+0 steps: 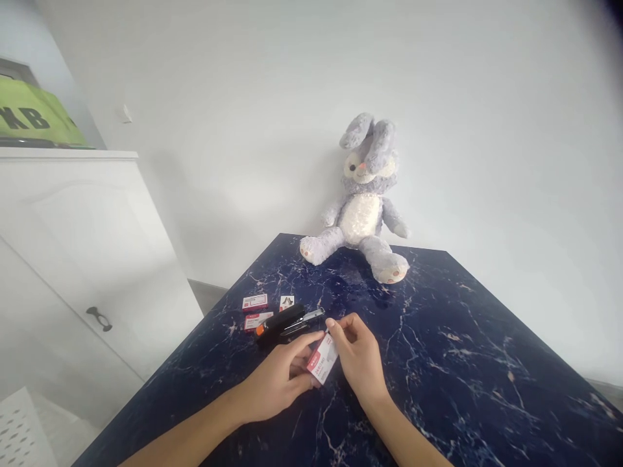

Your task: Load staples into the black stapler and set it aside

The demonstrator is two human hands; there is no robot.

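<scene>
A small red and white box (322, 360) is held above the table between my two hands. My left hand (280, 376) grips it from the left side, with the fingers partly behind it. At the upper end of the box, my right hand (357, 350) has its thumb and fingers closed together. Just beyond my left hand lies a black stapler (282, 324) with an orange round part and a silver metal arm. Two small red and white boxes, one farther back (255, 302) and one nearer (257, 321), lie left of it. A small box with a picture (287, 302) is behind the stapler.
A grey plush rabbit (361, 217) sits at the back of the dark blue marbled table (438, 337), against the white wall. To the left stands a white cabinet (87, 246) with a green bag (39, 113) on top.
</scene>
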